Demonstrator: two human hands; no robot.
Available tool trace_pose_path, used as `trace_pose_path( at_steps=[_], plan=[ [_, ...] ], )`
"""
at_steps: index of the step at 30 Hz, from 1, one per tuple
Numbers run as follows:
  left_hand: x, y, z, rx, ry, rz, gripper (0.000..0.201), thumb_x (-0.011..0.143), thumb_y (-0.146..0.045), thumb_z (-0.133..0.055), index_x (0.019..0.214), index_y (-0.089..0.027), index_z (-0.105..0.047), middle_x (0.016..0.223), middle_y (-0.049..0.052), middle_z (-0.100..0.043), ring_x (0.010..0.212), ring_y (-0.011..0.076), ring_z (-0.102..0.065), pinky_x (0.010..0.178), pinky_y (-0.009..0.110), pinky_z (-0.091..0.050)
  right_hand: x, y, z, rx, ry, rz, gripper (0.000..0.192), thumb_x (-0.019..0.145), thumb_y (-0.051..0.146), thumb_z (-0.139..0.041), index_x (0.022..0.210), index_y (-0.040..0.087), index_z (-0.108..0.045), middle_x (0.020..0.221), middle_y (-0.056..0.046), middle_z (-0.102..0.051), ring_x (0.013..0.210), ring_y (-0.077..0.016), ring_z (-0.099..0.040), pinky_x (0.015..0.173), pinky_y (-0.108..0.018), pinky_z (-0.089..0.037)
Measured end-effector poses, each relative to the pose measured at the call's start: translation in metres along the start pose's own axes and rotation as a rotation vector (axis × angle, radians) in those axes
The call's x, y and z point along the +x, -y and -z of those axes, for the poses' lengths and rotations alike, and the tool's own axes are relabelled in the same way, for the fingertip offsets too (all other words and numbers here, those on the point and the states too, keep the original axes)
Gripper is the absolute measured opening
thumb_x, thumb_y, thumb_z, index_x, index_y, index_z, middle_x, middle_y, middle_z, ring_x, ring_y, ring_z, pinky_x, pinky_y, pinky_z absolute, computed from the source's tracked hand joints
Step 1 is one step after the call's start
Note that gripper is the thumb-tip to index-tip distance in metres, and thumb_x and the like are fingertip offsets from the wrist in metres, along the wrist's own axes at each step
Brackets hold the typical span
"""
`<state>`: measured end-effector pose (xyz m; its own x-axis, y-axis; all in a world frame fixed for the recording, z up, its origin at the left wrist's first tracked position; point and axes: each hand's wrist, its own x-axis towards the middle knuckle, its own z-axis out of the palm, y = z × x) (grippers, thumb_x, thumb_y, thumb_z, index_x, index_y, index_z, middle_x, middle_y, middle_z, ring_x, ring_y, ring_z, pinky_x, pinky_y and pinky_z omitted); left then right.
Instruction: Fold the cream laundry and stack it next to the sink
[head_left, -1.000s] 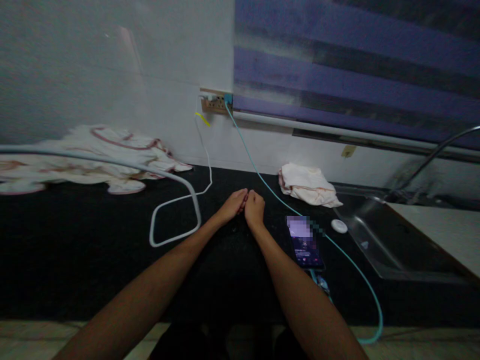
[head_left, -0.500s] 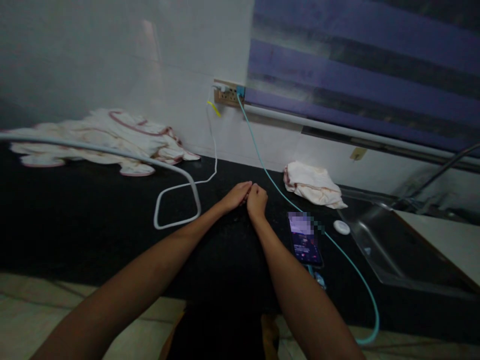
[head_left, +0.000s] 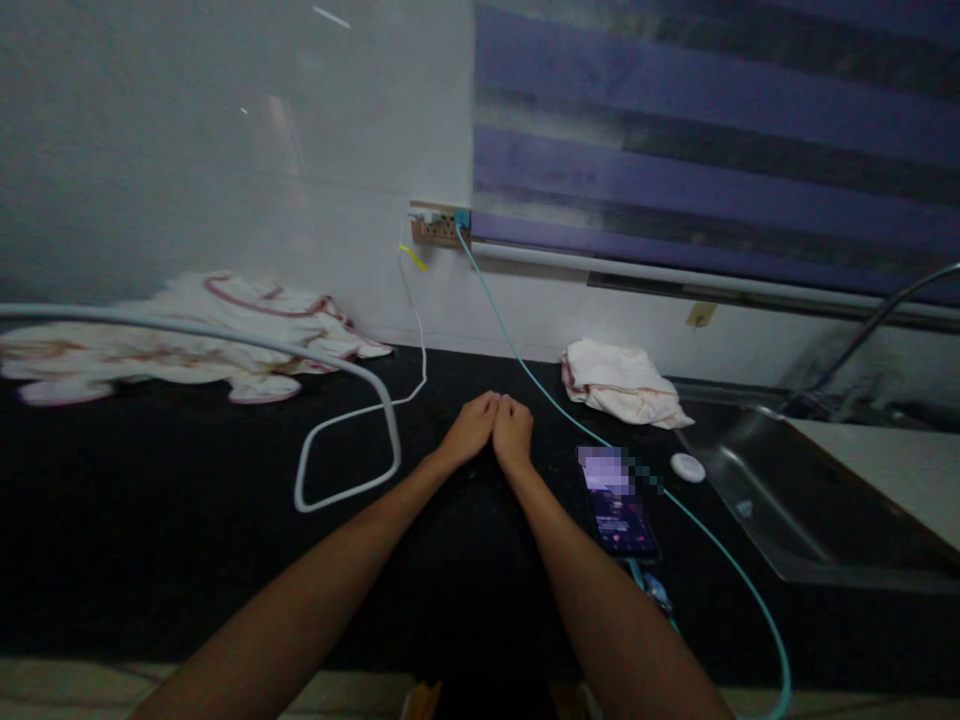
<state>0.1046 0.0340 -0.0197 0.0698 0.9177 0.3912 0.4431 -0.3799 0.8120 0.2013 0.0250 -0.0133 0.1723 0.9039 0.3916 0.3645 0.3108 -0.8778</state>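
Observation:
My left hand (head_left: 471, 428) and my right hand (head_left: 513, 431) rest side by side on the black counter (head_left: 187, 520), knuckles touching, fingers curled under. What they press on or hold, if anything, is hidden in the dark. A lit phone (head_left: 616, 498) lies just right of my right forearm, with a teal cable (head_left: 525, 365) running from it up to the wall socket (head_left: 435, 228). A thick white cord loop (head_left: 345, 440) lies left of my left hand.
A white cloth with pink trim (head_left: 187, 330) is spread at the back left. A folded pale towel (head_left: 619, 385) and a small white round disc (head_left: 688, 466) sit near the steel sink (head_left: 795, 500) at right. Purple blinds (head_left: 712, 150) cover the window.
Both hands stay pressed together at the same spot on the counter. Only the camera view has shifted, swinging one way and back.

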Motion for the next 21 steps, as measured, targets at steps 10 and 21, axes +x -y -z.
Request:
trace_pose_path(
  at_steps=[10,21],
  plan=[
    [-0.006,-0.015,0.021,0.484,0.033,0.071,0.040,0.105,-0.049,-0.035,0.093,-0.020,-0.061,0.086,0.007,-0.066,0.084,0.0228,-0.065,0.083,0.034,-0.049,0.001,0.000,-0.001,-0.036,0.047,-0.007,0.044,0.100,0.038,-0.037,0.070,0.021,-0.065,0.075,-0.007,-0.072,0.070,-0.0200,-0.058,0.067,-0.029,-0.038],
    [-0.015,0.038,0.156,1.046,-0.356,0.345,0.048,0.094,-0.031,-0.046,0.132,-0.004,-0.058,0.141,0.031,-0.053,0.135,0.0418,-0.049,0.106,0.050,-0.044,-0.005,0.006,0.002,0.045,0.032,0.013,0.045,0.095,0.044,-0.040,0.055,0.025,-0.044,0.052,0.000,-0.050,0.057,-0.0166,-0.042,0.058,-0.030,-0.028]
  ],
)
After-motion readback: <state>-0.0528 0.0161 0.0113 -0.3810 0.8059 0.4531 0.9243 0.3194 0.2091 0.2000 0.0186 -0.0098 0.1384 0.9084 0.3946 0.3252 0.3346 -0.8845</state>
